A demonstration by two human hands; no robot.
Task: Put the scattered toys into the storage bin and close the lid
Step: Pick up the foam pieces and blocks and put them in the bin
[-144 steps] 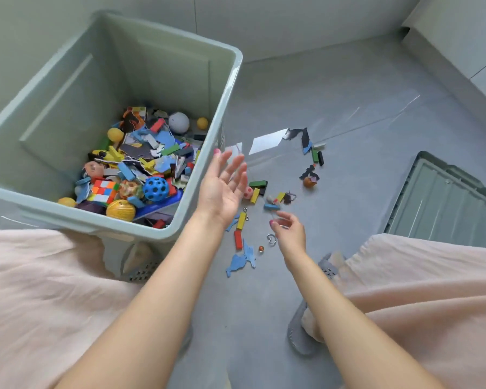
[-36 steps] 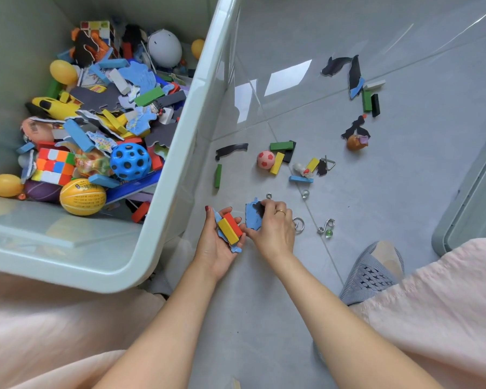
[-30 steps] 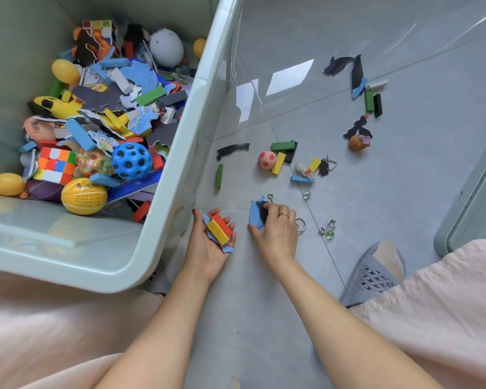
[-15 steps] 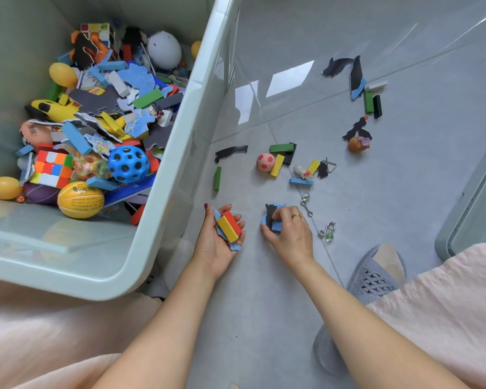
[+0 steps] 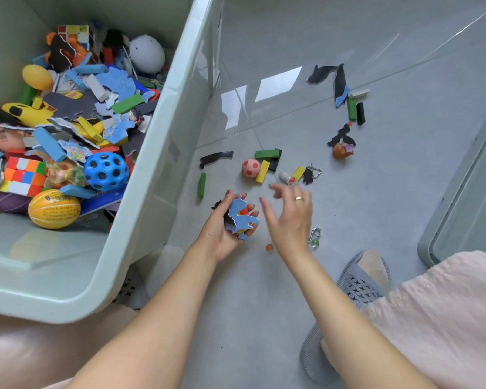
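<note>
Your left hand [image 5: 225, 226] is cupped palm-up just beside the near corner of the storage bin [image 5: 163, 130], fingers curled round a small stack of toys: a blue puzzle piece [image 5: 240, 213] on top, with red and black pieces showing beneath it. Your right hand [image 5: 291, 217] hovers just right of that stack, fingers spread and slightly blurred, gripping nothing.

The storage bin stands open and holds many toys, among them a blue holed ball [image 5: 106, 171], a yellow ball [image 5: 54, 209] and a colour cube [image 5: 23, 176].

Toys lying on the floor [image 5: 390, 192], right of the bin:
- a green block [image 5: 202, 185] and a black puzzle piece [image 5: 215, 158], nearest the bin wall;
- a pink football [image 5: 250, 168] touching a yellow block [image 5: 263, 172], with a green block [image 5: 267, 154] just beyond;
- a cluster of black pieces and blocks [image 5: 345, 96] farther off;
- an orange marble [image 5: 269, 247] between your wrists and a green marble [image 5: 314, 243] beside a metal ring [image 5: 315, 233].

The lid [image 5: 466, 197] lies on the floor well apart from the bin, at the frame's right edge. A grey slipper [image 5: 357, 287] sits near it.
</note>
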